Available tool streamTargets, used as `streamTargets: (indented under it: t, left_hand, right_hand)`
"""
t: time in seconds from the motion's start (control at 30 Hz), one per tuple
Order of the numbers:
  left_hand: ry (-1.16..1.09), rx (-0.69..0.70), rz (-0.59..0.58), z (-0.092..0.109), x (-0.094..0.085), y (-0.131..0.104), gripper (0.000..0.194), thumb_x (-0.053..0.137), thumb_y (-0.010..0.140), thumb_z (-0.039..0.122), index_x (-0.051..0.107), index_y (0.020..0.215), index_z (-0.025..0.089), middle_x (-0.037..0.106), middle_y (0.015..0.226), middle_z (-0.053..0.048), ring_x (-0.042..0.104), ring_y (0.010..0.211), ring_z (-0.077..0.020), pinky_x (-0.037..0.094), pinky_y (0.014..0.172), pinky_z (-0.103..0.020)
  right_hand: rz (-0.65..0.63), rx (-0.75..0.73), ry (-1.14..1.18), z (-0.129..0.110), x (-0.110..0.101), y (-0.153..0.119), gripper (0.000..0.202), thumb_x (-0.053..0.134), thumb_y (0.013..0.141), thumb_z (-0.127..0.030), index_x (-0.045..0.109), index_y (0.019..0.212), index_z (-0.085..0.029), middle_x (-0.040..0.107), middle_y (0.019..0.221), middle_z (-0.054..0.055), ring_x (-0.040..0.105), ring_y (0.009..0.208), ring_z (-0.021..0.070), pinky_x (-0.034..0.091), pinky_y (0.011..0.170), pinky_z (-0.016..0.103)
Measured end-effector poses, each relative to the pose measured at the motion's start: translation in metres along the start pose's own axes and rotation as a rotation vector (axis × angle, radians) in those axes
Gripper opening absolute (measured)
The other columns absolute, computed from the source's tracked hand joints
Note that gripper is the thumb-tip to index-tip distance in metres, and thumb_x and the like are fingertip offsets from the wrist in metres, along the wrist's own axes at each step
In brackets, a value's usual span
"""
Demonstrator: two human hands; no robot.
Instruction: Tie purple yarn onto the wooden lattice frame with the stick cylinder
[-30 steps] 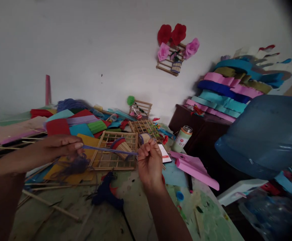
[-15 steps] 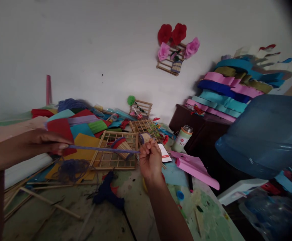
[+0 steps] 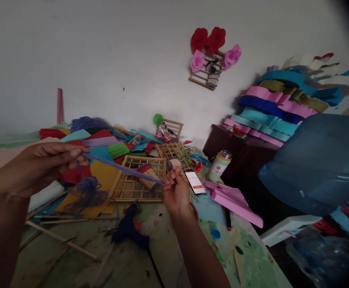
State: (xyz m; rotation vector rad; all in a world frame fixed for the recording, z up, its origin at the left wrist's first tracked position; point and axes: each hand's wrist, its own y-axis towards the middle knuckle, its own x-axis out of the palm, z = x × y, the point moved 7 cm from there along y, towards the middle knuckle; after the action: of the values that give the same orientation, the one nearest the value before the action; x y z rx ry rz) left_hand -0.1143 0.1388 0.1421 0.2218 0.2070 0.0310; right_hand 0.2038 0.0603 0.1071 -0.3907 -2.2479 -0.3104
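Observation:
Strands of purple yarn (image 3: 122, 168) stretch taut between my two hands, sloping down to the right. My left hand (image 3: 54, 164) pinches one end, higher and to the left. Closed on the other end is my right hand (image 3: 176, 190). A loose tangle of the same yarn hangs below my left fingers, over a yellow sheet (image 3: 102, 180). Behind the taut strands lies a wooden stick lattice (image 3: 126, 196) with a small stick basket (image 3: 148, 174) on it, banded red and purple. A blue glue gun (image 3: 129, 230) rests in front of the lattice.
Coloured paper (image 3: 100, 154) and a yarn bundle (image 3: 88, 124) are heaped at the back left. Thin sticks (image 3: 63, 242) lie front left. Right of my right hand are a phone (image 3: 194, 182), a jar (image 3: 220, 166) and pink paper (image 3: 237, 202). A blue water jug (image 3: 315, 160) stands far right.
My left hand has risen and moved slightly right, lifting the yarn tangle. The taut strands now slope more steeply. My right hand has shifted slightly left.

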Motion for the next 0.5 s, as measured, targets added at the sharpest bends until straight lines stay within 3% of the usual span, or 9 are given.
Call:
streamTargets:
  t: [0.07,0.13,0.23,0.37,0.5]
  left_hand:
    - [-0.158,-0.054,-0.038,0.0,0.006,-0.002,0.031,0.068,0.074,0.033,0.066,0.097,0.012,0.068,0.073,0.007,0.059,0.074,-0.0082,0.044,0.065,-0.018]
    - [-0.254,-0.055,0.01,0.003,0.006,-0.002,0.029,0.068,0.075,0.027,0.064,0.098,0.01,0.067,0.073,0.006,0.058,0.073,-0.0074,0.043,0.064,-0.016]
    - [-0.347,-0.072,0.108,0.008,0.008,-0.004,0.029,0.067,0.077,0.021,0.063,0.104,0.01,0.065,0.069,0.006,0.056,0.07,-0.0061,0.042,0.062,-0.015]
    - [-0.451,-0.088,0.071,0.017,0.021,-0.009,0.03,0.064,0.079,0.014,0.062,0.109,0.016,0.064,0.065,0.007,0.054,0.064,-0.0043,0.04,0.058,-0.014]
    - [-0.496,-0.108,0.097,0.023,0.025,-0.015,0.025,0.061,0.079,0.009,0.063,0.104,0.014,0.064,0.065,0.006,0.053,0.059,-0.0049,0.039,0.055,-0.015]
  right_hand:
    - [0.0,0.012,-0.01,0.003,-0.001,0.001,0.014,0.061,0.078,-0.026,0.048,0.075,-0.02,0.037,0.059,-0.009,0.032,0.046,0.0047,0.033,0.046,0.018]
    - [-0.005,0.032,-0.016,0.009,-0.002,0.001,0.013,0.061,0.079,-0.027,0.049,0.076,-0.021,0.038,0.058,-0.008,0.034,0.046,0.005,0.036,0.048,0.018]
    - [-0.037,0.07,-0.038,0.022,-0.003,0.001,0.015,0.062,0.078,-0.029,0.051,0.074,-0.02,0.042,0.057,-0.008,0.038,0.047,0.0052,0.042,0.053,0.02]
    - [-0.103,0.156,-0.102,0.045,-0.006,0.006,0.019,0.068,0.072,-0.031,0.054,0.071,-0.018,0.049,0.056,-0.007,0.044,0.049,0.0062,0.045,0.055,0.022]
    - [-0.06,0.208,-0.137,0.055,-0.018,0.014,0.021,0.071,0.068,-0.03,0.055,0.071,-0.017,0.053,0.055,-0.006,0.047,0.049,0.0062,0.043,0.051,0.019]
